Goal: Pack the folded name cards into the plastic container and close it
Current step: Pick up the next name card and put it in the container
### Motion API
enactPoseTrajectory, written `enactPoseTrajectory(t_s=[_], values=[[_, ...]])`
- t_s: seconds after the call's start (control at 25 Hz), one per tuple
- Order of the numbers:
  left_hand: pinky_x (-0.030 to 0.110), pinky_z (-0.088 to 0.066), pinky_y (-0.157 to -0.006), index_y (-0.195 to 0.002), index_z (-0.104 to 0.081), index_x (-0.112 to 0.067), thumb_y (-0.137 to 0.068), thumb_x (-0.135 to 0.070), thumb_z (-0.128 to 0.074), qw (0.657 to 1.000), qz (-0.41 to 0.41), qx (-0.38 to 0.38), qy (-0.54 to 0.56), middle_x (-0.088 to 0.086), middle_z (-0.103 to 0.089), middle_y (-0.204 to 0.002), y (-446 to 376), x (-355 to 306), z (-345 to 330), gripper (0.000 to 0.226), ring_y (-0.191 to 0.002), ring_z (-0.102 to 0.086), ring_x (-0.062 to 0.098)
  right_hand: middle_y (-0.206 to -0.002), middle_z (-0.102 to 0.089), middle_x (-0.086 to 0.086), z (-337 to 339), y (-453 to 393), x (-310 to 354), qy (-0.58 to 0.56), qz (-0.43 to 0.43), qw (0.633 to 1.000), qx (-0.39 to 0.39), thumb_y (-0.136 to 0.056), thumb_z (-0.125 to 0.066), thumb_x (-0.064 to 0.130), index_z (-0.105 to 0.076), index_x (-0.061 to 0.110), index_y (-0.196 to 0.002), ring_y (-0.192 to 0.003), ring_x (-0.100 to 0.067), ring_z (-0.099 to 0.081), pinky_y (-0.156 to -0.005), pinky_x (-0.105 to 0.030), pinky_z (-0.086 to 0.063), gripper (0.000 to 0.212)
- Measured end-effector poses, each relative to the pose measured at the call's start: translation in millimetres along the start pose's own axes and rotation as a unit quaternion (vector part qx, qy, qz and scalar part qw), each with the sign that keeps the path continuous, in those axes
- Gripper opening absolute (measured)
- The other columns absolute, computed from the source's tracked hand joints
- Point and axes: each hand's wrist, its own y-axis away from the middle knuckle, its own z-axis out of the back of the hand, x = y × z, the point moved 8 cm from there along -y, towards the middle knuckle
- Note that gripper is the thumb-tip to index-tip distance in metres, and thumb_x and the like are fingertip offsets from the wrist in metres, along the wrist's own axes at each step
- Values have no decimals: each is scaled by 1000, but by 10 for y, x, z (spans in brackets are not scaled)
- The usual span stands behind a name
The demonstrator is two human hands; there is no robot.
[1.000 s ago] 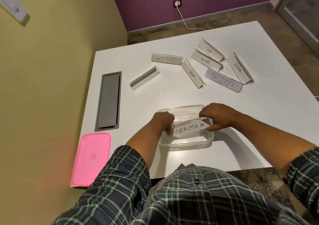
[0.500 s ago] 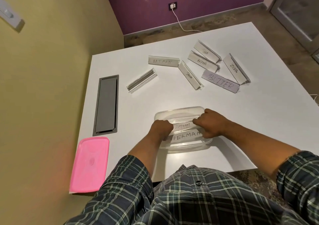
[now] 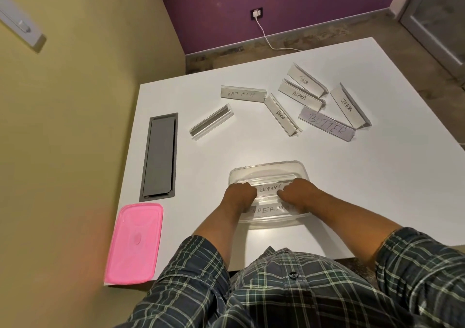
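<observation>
Head view. A white worktop (image 3: 377,176) carries a clear plastic container (image 3: 289,168) near the front edge, directly before the person. Both hands are inside it. The left hand (image 3: 240,196) has its fingers curled down over the left end of the card marked ELEPHANT (image 3: 270,189); the right hand (image 3: 299,193) has its fingers curled over the right end of the same card. Each hand grips that card, which lies lengthwise across the middle of the container. A second card marked SUPERMAN (image 3: 268,210) lies in the container nearer the person, partly covered by both wrists.

Seven holders remain on the worktop beyond the container. An unlabelled clear card holder (image 3: 211,122) lies to the left rear. The BATMAN card (image 3: 243,94) lies behind it, its right end just beside the PANDA card (image 3: 281,115). Further right lie the ALPHA card (image 3: 300,96), the TIGER card (image 3: 305,79), the ZEBRA card (image 3: 348,106) and the BUTTER card (image 3: 327,125), grouped close together; whether they touch cannot be told throughout.

The pink lid (image 3: 134,243) lies flat at the front left corner of the worktop, well apart from the container. A grey cable hatch (image 3: 159,156) is set into the worktop behind the lid.
</observation>
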Motion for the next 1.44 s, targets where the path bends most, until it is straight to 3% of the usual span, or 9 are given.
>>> enactPoseTrajectory(t_s=[0.36, 0.72, 0.96, 1.08, 1.16, 1.32, 1.44], values=[[39, -54, -79, -116, -65, -6, -87, -14, -69, 1000, 1, 13, -2, 14, -67, -117, 1, -30, -34, 31, -105, -68, 34, -118, -67, -14, -20, -71, 55, 25, 1, 999, -19, -103, -42, 34, -51, 9, -126, -105, -34, -66, -87, -39, -49, 35], [36, -53, -78, -113, -66, -9, -85, -15, -69, 1000, -11, 19, -13, 12, -69, -114, 33, -54, 25, 29, -102, -69, 32, -116, -65, -14, 20, -27, 48, 31, 4, 999, -29, -99, -49, 25, -51, 10, -126, -102, -34, -66, -82, -40, -49, 31], [31, -42, -67, -97, -69, -12, -79, -35, -69, 998, -68, -8, -16, 9, -71, -100, 31, -59, 181, 30, -89, -70, 32, -109, -71, -7, 115, -30, 3, 14, 15, 999, -28, -89, -59, 46, -60, 15, -113, -98, -31, -69, -81, -38, -50, 39], [30, -39, -64, -84, -69, -13, -82, -40, -55, 995, -69, -75, 20, 9, -72, -86, 5, -35, 412, 31, -81, -69, 34, -97, -72, -6, 343, -6, -99, -13, 32, 995, -94, -92, -49, 63, -63, 18, -102, -89, -31, -70, -68, -34, -44, 48], [29, -40, -61, -76, -69, -16, -83, -43, -50, 988, -37, -129, 77, 6, -71, -77, -33, 54, 636, 34, -75, -68, 31, -82, -72, -1, 577, 70, -244, -43, 9, 982, -185, -95, -39, 65, -64, 23, -87, -74, -28, -69, -58, -30, -38, 49], [28, -47, -62, -67, -61, -19, -84, -43, -51, 951, 63, -216, 212, 2, -69, -68, -139, 367, 1014, 31, -70, -65, 26, -60, -67, 2, 914, 210, -751, -154, -126, 922, -333, -95, -52, 56, -66, 23, -69, -57, -24, -64, -52, -26, -39, 44], [33, -53, -75, -97, -68, -22, -83, -31, -52, 933, 90, -222, 269, -1, -74, -88, -293, 527, 1173, 23, -87, -68, 28, -57, -66, 7, 831, 233, -1258, -376, -265, 829, -319, -90, -58, 56, -66, 23, -68, -57, -15, -63, -57, -26, -46, 41]])
